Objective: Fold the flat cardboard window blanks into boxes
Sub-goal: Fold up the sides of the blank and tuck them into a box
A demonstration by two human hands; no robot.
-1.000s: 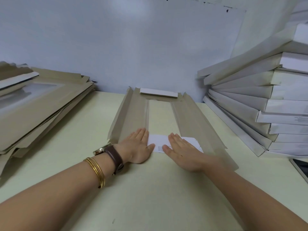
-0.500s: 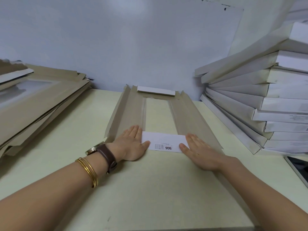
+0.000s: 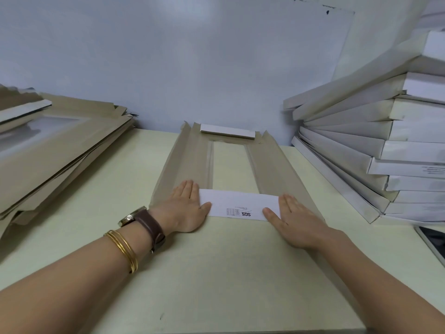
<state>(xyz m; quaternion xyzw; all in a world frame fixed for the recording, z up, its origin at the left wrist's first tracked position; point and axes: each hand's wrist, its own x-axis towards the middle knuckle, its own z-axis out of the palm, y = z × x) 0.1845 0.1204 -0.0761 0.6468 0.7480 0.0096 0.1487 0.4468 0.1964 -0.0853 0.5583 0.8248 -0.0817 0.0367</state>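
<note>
Pressing down with both hands, the person keeps a cardboard blank [image 3: 192, 162] flat in the middle of the desk [image 3: 115, 189]. The blank lies brown side up, and the desk colour shows through its long window [image 3: 228, 165]. Its 2 long side flaps tip up a little. The near white flap [image 3: 238, 203] is folded over onto the blank and shows the letters SGS. The left hand [image 3: 186, 208] lies flat at the left end of this flap, and the right hand [image 3: 296, 218] lies flat at its right end. Each grip is wide, with straight fingers that curl round nothing. A far white flap [image 3: 227, 131] sits by the wall. A pile of flat blanks [image 3: 60, 145] lies on the left. A stack of folded white boxes [image 3: 385, 153] leans on the right. The left wrist wears a brown watch [image 3: 142, 218] and gold bangles [image 3: 122, 249].
</note>
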